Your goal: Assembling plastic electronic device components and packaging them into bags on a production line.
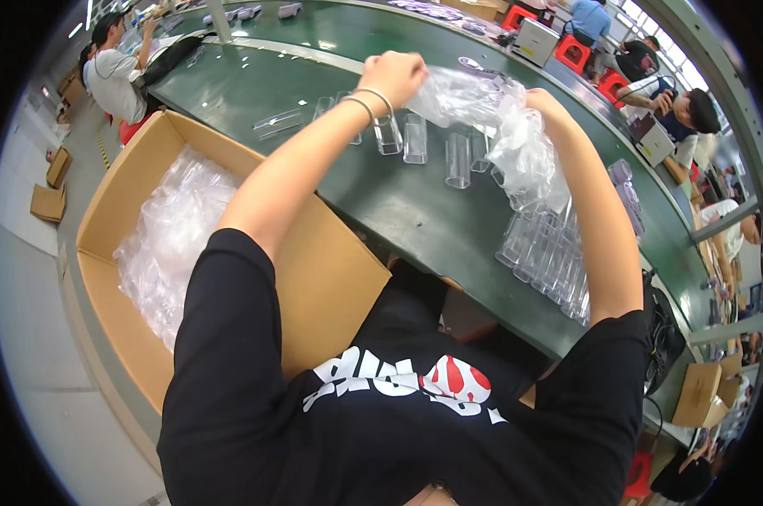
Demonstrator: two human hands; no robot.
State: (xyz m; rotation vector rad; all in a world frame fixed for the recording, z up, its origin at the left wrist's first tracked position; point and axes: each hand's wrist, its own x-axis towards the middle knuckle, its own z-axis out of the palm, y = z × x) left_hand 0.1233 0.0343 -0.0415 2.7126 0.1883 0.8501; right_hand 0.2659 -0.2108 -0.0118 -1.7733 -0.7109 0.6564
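A crumpled clear plastic bag [529, 156] is stretched between my two hands above the green workbench [381, 207]. Its left end is pinched by my left hand [396, 76], which wears bangles at the wrist. My right hand [547, 105] grips the other end, its fingertips partly hidden by the plastic. Under and beside the bag stand several clear plastic tubes [458, 160], and one clear tube [278, 124] lies on its side farther left. A dense row of clear tubes [546, 257] sits below my right forearm, partly covered by the bag and arm.
A large open cardboard box [124, 211] at my left holds more crumpled clear plastic bags [175, 228]. A black bag [177, 61] lies on the bench at far left. Purple items [624, 194] lie beyond my right arm. Other people sit around the benches; a metal post [219, 18] rises behind.
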